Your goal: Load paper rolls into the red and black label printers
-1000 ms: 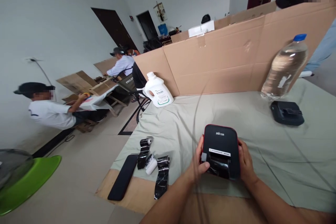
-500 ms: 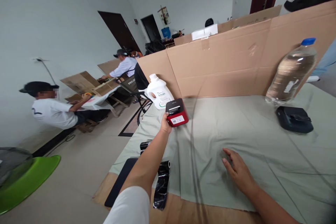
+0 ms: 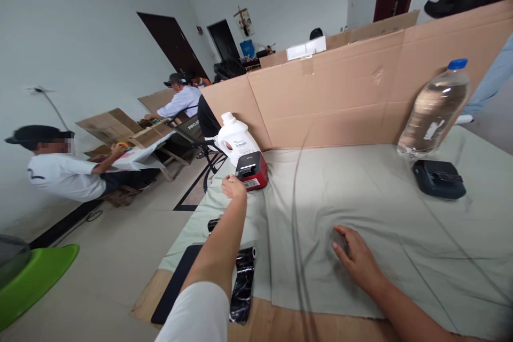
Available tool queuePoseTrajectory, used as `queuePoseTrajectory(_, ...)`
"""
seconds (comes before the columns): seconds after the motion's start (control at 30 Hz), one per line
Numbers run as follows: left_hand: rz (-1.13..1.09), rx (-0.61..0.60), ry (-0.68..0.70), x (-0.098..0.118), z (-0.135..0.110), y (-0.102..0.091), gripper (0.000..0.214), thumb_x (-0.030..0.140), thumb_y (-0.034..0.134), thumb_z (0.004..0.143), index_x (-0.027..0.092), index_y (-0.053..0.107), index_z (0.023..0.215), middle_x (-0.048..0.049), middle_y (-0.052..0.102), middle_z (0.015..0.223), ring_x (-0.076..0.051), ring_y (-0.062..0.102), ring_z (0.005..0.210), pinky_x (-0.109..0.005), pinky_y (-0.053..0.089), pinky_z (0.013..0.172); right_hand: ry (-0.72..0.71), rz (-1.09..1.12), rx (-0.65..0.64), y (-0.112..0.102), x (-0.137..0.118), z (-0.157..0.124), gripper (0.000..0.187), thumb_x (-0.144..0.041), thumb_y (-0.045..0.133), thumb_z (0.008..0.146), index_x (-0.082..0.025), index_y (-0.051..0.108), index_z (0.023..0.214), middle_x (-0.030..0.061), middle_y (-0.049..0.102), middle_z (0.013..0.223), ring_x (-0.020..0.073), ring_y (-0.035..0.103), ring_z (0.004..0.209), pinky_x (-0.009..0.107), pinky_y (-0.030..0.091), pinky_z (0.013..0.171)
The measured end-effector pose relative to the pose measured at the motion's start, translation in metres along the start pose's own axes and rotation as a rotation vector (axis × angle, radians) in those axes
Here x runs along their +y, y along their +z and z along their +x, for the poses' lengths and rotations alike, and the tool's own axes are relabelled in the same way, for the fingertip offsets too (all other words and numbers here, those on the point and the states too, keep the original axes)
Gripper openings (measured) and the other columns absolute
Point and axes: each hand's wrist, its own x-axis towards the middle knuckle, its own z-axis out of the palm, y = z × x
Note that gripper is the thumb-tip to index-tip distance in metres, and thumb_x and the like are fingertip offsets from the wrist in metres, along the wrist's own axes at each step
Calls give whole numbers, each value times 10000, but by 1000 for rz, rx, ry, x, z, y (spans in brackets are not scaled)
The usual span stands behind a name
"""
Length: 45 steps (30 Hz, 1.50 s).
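Note:
A small red and black label printer point(image 3: 251, 170) stands on the pale green cloth point(image 3: 360, 192) at the table's far left, next to a white jug point(image 3: 236, 140). My left hand point(image 3: 233, 187) hovers just in front of the printer, apart from it, with its fingers loosely curled and nothing in them. My right hand point(image 3: 356, 257) lies flat on the cloth near the front, fingers spread. Below my left arm lie a black marbled ribbon roll point(image 3: 242, 287) and a black flat cover point(image 3: 173, 291).
A cardboard wall point(image 3: 360, 91) runs along the table's back. A clear water bottle point(image 3: 435, 109) and a second black printer point(image 3: 438, 178) stand at the right. Two people work at a low table at the left. A green bowl point(image 3: 36, 278) lies on the floor.
My left hand carried the printer from in front of me to the far left, set it down by the jug and let go. My right hand dropped flat on the cloth.

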Motion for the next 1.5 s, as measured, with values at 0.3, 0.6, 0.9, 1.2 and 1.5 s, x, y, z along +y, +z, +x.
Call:
queuePoseTrajectory(0.3, -69, -152, -146, 12, -200, 50, 276, 413, 450, 894, 173, 581, 935, -71, 607, 927, -203, 581, 918, -381, 461, 874, -42, -33, 50, -3, -8, 0, 272, -322, 524, 857, -208, 600, 1091, 96, 675, 1039, 247, 650, 969, 453, 552, 837)
queuePoseTrajectory(0.6, -127, -355, -283, 15, -229, 21, 298, 467, 486, 841, 192, 593, 804, -53, 613, 828, -191, 577, 815, -319, 476, 741, -134, 41, -119, -40, -24, -61, 218, -270, 500, 871, -279, 593, 1068, 65, 668, 1047, 240, 662, 971, 413, 594, 795)
queuePoseTrajectory(0.9, -71, -537, -217, 14, -224, 26, 214, 399, 559, 792, 190, 598, 778, -20, 574, 772, -175, 538, 753, -282, 435, 721, 55, -520, 201, -124, 85, 86, 458, -517, 509, 822, -153, 636, 1070, 225, 561, 1235, 425, 464, 1201, 617, 369, 970)
queuePoseTrajectory(1.2, -25, -597, -183, 14, -223, 27, 146, 311, 533, 809, 188, 596, 762, -9, 558, 745, -160, 528, 712, -272, 418, 675, 773, -679, 231, -182, 151, 122, 800, -544, 574, 770, -117, 378, 1417, 290, 335, 1408, 470, 384, 1245, 565, 330, 947)
queuePoseTrajectory(1.5, -165, -622, -207, 30, -225, 22, 225, 397, 602, 800, 175, 589, 832, -26, 567, 791, -153, 530, 740, -288, 439, 711, 297, -351, 352, -140, 91, 95, 714, -623, 515, 758, -141, 487, 1285, 203, 537, 1236, 354, 457, 1204, 543, 374, 1001)
